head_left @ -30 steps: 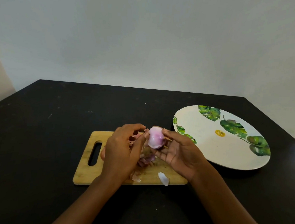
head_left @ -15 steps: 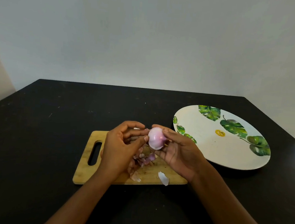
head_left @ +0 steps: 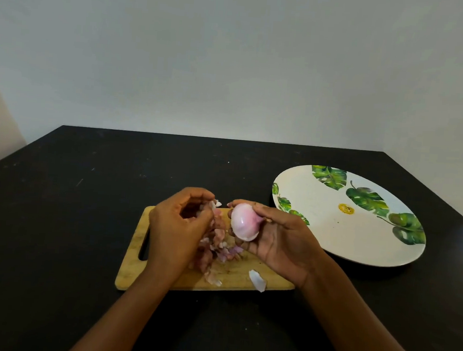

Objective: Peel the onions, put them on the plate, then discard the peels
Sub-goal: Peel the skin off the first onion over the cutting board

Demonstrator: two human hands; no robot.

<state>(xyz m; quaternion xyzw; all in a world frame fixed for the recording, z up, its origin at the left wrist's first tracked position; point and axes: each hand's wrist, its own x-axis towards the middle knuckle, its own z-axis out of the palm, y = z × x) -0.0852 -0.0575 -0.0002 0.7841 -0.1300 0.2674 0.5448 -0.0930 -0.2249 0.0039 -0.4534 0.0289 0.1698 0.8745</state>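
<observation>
Above the rectangular wooden cutting board [head_left: 134, 264], a peeled, pale pink round onion [head_left: 244, 222] is held in the curled fingers of the right hand [head_left: 280, 243]. A papery strip of peel [head_left: 216, 204] is pinched in the bent fingers of the left hand [head_left: 176, 226], which has been drawn clear of the onion it touched half a second ago. Pink and white peel scraps [head_left: 219, 246] are heaped on the board. The white round leaf-printed plate [head_left: 330, 238] lies unmoved on the black worktop [head_left: 55, 217], just beside the board.
</observation>
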